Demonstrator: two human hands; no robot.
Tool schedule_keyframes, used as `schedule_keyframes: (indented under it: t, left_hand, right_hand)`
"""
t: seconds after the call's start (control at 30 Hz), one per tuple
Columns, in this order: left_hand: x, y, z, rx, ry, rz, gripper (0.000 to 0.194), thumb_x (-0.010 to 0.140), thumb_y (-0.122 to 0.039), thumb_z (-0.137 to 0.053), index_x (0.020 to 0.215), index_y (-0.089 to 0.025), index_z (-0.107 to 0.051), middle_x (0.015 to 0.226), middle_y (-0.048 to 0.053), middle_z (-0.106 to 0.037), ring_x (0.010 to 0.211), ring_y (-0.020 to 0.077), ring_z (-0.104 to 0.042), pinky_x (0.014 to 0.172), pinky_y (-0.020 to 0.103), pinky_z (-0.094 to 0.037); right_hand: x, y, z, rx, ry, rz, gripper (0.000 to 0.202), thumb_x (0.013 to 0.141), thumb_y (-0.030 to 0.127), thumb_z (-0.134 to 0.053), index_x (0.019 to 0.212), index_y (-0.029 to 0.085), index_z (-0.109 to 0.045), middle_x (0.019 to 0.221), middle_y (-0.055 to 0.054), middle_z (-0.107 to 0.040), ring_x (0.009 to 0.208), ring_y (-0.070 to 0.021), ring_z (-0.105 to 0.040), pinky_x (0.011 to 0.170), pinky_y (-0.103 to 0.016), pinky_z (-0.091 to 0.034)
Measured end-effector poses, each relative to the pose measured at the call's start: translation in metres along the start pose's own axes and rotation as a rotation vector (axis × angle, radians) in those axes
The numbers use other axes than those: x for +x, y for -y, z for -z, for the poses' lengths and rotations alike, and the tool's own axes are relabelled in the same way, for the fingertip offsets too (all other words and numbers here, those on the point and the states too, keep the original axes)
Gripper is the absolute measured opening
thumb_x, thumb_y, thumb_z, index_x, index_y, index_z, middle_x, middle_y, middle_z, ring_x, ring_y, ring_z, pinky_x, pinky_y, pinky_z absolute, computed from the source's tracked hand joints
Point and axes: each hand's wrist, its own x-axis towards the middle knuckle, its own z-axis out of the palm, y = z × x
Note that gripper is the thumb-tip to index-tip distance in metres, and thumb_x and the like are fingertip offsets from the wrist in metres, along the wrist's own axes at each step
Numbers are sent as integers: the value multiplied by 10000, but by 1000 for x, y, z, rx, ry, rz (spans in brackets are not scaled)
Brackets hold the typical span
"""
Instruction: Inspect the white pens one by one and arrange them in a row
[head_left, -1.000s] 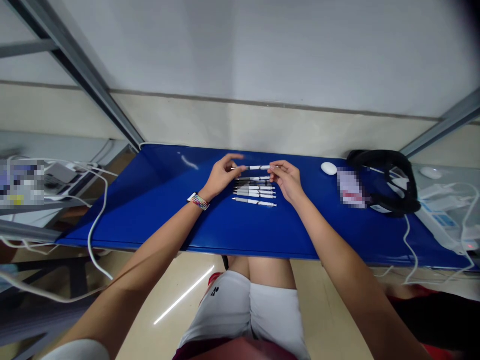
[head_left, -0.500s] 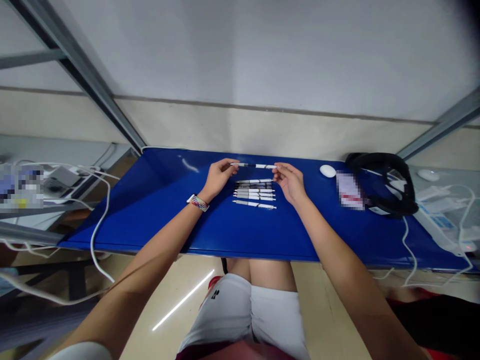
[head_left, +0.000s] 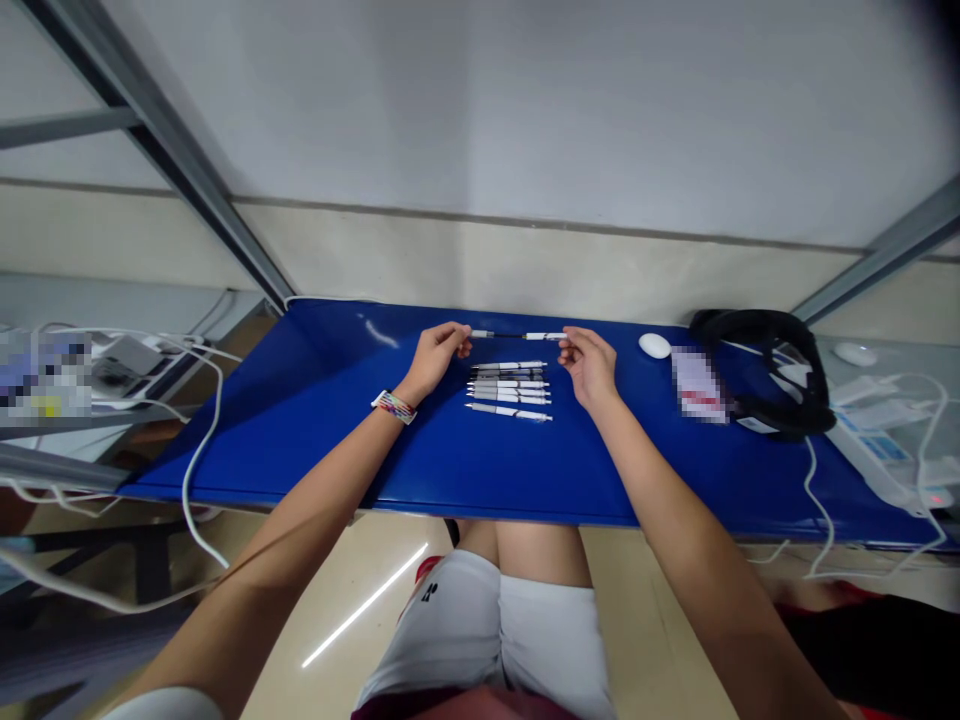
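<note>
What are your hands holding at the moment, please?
Left hand: pen's grip section. Right hand: white barrel. Dark thin piece between. Pens lying nearby.

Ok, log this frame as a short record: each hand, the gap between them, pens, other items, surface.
left hand: left hand pinches the pen's front section
right hand: right hand holds the white barrel
between: thin dark rod spans the separated parts
pens: row of pens, the nearest set slightly apart
other: white oval object, black headgear
surface: blue tabletop
</note>
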Motion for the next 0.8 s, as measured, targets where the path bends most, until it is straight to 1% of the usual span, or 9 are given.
schedule_keyframes:
  t: [0.1, 0.3, 0.57, 0.8]
  left_hand:
    - [0, -1, 0, 24, -7, -5, 444, 899, -597, -740, 755, -178, -716, 707, 41, -658, 652, 141, -580, 663, 292, -481]
    - [0, -2, 1, 56, -8, -6, 499, 916, -646, -717, 794, -165, -771, 682, 44, -649, 629, 140, -571, 631, 288, -459]
    - [-1, -2, 0, 120, -27, 8, 599, 931, -716, -656, 751, -158, -776, 632, 44, -641, 617, 148, -576, 653, 290, -470]
    - [-3, -5, 0, 147, -45, -5, 598, 945, -706, -642, 738, -161, -772, 621, 38, -632, 612, 147, -573, 661, 290, -471]
  right_hand:
    - [0, 2, 1, 3, -18, 2, 183, 675, 290, -825, 833, 210, -778, 692, -1, -676, 613, -118, -585, 528, -238, -463]
    - [2, 4, 3, 17, -43, -7, 160, 671, 266, -801, 817, 204, -775, 672, -7, -677, 604, -119, -587, 518, -230, -460]
    - [1, 6, 1, 36, -63, -20, 157, 664, 247, -792, 807, 183, -778, 643, -6, -672, 560, -104, -561, 507, -221, -455]
    - [1, 7, 0, 45, -64, -23, 126, 674, 224, -785, 794, 185, -780, 639, -8, -673, 561, -106, -559, 508, -223, -454]
